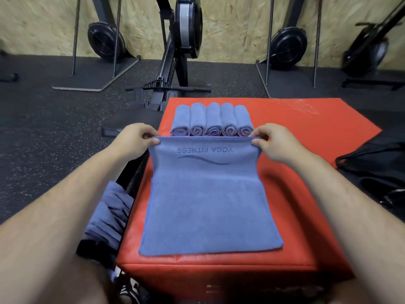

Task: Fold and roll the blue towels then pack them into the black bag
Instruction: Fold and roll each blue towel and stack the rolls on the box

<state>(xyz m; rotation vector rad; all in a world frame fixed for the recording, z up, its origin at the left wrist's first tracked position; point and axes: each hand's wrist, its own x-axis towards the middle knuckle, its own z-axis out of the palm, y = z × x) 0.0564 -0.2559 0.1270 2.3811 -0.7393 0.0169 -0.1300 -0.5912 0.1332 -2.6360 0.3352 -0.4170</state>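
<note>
Pinching the far edge of the flat blue towel (208, 205), both hands are clamped on its cloth: the left hand (138, 139) holds the corner at 10 o'clock between thumb and curled fingers, and the right hand (270, 142) holds the corner at 2 o'clock the same way. The edge is stretched straight between them. From that edge the towel runs back toward the person and lies spread on the red padded box (295, 194), its near hem close to the box's 6 o'clock side. The stretch nearest the hands looks a little raised and bears the words "YOGA FITNESS", read upside down, above a dark wavy line. A step in the side hems partway down the cloth shows one layer lying over another.

At 12 o'clock, just beyond the held edge, five rolled towels (211, 120) lie side by side on the box with their spiral ends facing the person; whether the held edge touches them cannot be told. At 8 o'clock, off the box and beside the left forearm, sits a crumpled pile of blue towels (111, 211). The black bag (372, 159) lies on the dark floor (54, 128) at 3 o'clock, well apart from the right hand. Rowing machines (186, 27) stand along the wall at 12 o'clock.
</note>
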